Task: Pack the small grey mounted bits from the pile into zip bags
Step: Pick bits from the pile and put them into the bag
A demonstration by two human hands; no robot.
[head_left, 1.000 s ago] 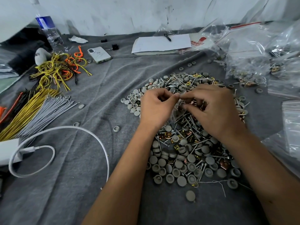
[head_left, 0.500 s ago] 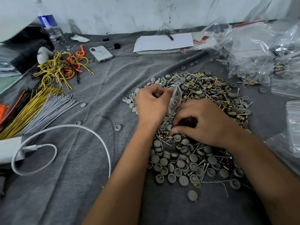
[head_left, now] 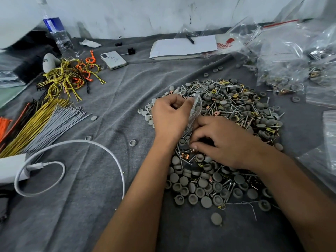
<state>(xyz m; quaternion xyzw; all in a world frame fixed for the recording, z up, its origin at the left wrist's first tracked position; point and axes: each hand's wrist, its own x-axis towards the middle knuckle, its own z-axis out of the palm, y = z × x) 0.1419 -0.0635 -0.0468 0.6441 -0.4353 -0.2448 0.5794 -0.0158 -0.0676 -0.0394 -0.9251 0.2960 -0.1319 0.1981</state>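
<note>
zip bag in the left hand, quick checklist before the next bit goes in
1. Bag held: the left hand pinches the small clear zip bag by its top edge above the pile. ok
2. Bag mouth open: the plastic is crumpled and see-through, so the opening does not show. cannot tell
3. Picking hand on parts: the right hand rests on the pile of grey bits, fingers curled down into it. ok
4. Bit actually gripped: the fingertips hide whatever they pinch. cannot tell
5. Pile sorted: screws and brass clips lie mixed in among the grey bits. not ok
6. Spare bags nearby: more zip bags lie at the right edge. ok
</note>
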